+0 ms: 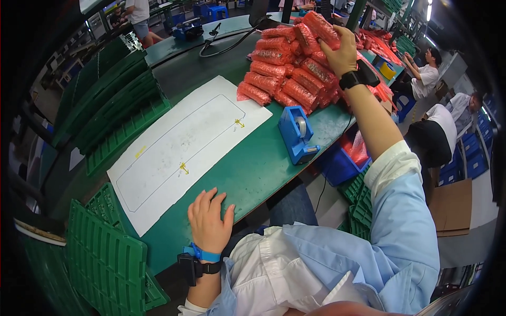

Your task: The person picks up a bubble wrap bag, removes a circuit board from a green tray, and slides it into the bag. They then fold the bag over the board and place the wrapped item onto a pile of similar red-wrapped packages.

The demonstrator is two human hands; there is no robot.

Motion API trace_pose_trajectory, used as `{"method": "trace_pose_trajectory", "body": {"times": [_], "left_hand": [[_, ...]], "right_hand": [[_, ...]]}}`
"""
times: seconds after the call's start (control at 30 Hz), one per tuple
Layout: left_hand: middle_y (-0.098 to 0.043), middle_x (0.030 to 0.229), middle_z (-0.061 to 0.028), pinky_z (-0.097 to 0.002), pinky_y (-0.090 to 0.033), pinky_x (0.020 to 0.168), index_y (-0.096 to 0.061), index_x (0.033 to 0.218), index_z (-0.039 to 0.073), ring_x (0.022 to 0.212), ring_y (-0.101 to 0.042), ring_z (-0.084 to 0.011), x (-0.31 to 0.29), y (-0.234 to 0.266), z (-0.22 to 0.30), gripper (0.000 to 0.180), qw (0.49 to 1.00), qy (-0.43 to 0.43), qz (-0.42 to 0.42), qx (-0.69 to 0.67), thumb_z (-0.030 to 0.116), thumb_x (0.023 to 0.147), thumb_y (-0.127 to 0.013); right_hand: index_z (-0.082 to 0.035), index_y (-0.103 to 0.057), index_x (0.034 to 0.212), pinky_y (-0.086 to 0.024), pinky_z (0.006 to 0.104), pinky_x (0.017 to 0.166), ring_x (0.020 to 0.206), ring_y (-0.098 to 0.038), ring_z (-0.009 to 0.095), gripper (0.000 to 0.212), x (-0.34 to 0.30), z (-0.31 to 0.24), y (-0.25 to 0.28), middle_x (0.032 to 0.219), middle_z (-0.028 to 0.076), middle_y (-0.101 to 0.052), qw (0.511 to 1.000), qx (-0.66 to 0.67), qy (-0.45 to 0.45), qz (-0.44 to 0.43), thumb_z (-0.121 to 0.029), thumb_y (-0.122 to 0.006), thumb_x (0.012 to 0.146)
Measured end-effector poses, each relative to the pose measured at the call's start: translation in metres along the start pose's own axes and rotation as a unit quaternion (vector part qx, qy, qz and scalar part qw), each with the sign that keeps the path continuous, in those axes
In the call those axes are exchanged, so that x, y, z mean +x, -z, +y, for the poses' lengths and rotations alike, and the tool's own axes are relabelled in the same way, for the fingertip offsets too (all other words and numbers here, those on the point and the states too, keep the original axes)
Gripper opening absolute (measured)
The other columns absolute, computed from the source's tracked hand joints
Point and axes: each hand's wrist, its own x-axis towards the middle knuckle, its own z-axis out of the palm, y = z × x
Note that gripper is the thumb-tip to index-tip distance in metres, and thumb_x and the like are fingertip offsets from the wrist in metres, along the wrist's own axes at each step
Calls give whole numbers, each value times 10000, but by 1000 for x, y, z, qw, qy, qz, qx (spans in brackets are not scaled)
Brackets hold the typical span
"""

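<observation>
My right hand (341, 51) reaches up to the top of a pile of red bubble-wrapped bundles (263, 81). Its thumb and fingers close around the near end of the uppermost red bubble-wrapped bundle (320, 29). What the wrap holds inside cannot be made out. My left hand (210, 220) lies palm down on the green table's (253, 181) near edge, fingers spread, holding nothing. Beyond it lies a white sheet (163, 168) with a drawn long outline and yellow arrow marks. A blue tape dispenser (297, 136) with a clear roll stands between the sheet and the table edge.
Green slotted plastic trays (108, 258) lean at the lower left, and more are stacked (124, 113) along the left side. Under the right edge sits a blue bin (342, 166) with red wrap inside. Co-workers (429, 73) sit at the right. A cable (232, 50) curls at the back.
</observation>
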Motion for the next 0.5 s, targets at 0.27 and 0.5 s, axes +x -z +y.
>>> {"method": "trace_pose_trajectory", "body": {"times": [0.27, 0.5], "left_hand": [[-601, 1234, -108, -469, -356, 1026, -659, 1095, 72, 1218, -508, -340, 0, 0, 0, 304, 1000, -2, 6, 3, 239, 843, -695], [-604, 1229, -113, -471, -359, 1022, -664, 1090, 71, 1216, -510, -342, 1, -1, 2, 301, 1000, -8, 6, 2, 243, 845, -693]], "right_hand": [[-86, -589, 1194, -535, 294, 722, 845, -656, 181, 457, 11, -56, 43, 1091, 78, -656, 610, 491, -589, -201, -330, -757, 846], [-97, -553, 1207, -533, 290, 662, 716, -657, 180, 488, 10, -64, 48, 1018, 65, -663, 559, 440, -655, -256, -361, -745, 844]]}}
